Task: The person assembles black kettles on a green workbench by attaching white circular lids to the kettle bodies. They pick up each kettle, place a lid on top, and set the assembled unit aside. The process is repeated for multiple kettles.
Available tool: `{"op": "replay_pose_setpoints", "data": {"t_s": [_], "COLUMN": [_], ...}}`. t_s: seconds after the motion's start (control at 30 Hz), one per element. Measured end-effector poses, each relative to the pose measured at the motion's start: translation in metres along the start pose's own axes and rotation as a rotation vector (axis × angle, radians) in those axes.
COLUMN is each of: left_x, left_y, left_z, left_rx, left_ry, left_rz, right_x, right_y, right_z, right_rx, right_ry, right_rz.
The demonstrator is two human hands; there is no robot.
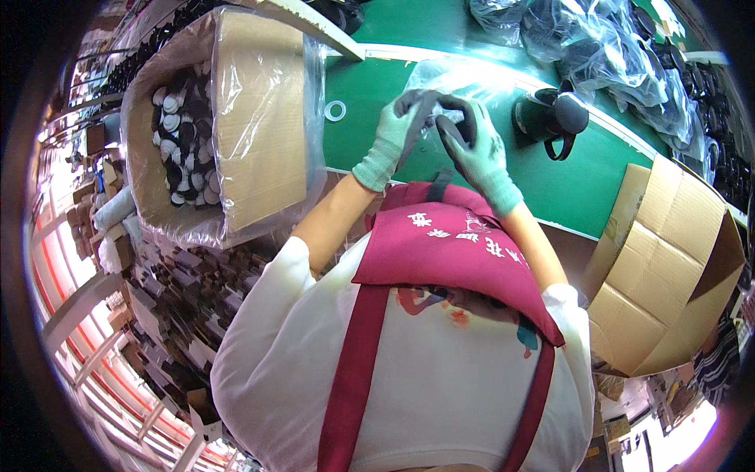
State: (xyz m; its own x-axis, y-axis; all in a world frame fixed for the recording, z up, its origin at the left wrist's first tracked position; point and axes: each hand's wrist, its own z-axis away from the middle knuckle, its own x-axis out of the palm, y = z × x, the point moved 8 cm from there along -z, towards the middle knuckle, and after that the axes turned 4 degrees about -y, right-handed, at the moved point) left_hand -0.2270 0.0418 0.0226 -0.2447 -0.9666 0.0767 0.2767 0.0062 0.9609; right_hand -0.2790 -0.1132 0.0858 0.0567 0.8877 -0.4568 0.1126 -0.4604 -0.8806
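My left hand [401, 126] has thumb and fingers drawn in close, pinching the near edge of a clear plastic bag [458, 76]. My right hand [478, 145] is curled against the same edge, thumb a little apart from the fingers; whether it has closed on the film I cannot tell. I hold both close together, just above the surface [358, 82], presumably because film this limp needs control from two sides. The rest of the bag spreads away from me, probably so its edge comes right to my fingertips.

The bag looks thin, crumpled and see-through, with white glare along its folds and green showing through. My fingers hide its near edge, so I can't say whether it is open.

Just to the right stands a black jug [550, 118], its handle turned partly toward me, likely kept there for easy reach. A white ring [327, 111] lies flat on the left. Beyond it, a plastic-lined box [259, 118] gapes upward, perhaps so its black and white round pieces [185, 145] can be picked out. Another carton [657, 267] sits at my right, and bagged black items [598, 47] crowd the far right.
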Motion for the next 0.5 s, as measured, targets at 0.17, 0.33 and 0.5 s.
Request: {"op": "replay_pose_setpoints", "data": {"t_s": [0.17,0.33,0.5], "left_x": [0.002,-0.01,0.031], "left_y": [0.001,-0.085,-0.077], "left_z": [-0.01,-0.042,-0.05], "left_rx": [-0.031,-0.085,-0.191], "left_ry": [0.045,0.074,-0.041], "left_rz": [0.26,-0.43,-0.267], "right_x": [0.043,-0.036,-0.152], "right_y": [0.143,0.095,0.078], "right_z": [0.04,0.029,0.003], "right_rx": [0.754,0.655,0.199], "right_ry": [-0.412,-0.327,0.105], "right_rz": [-0.608,-0.5,0.871]}}
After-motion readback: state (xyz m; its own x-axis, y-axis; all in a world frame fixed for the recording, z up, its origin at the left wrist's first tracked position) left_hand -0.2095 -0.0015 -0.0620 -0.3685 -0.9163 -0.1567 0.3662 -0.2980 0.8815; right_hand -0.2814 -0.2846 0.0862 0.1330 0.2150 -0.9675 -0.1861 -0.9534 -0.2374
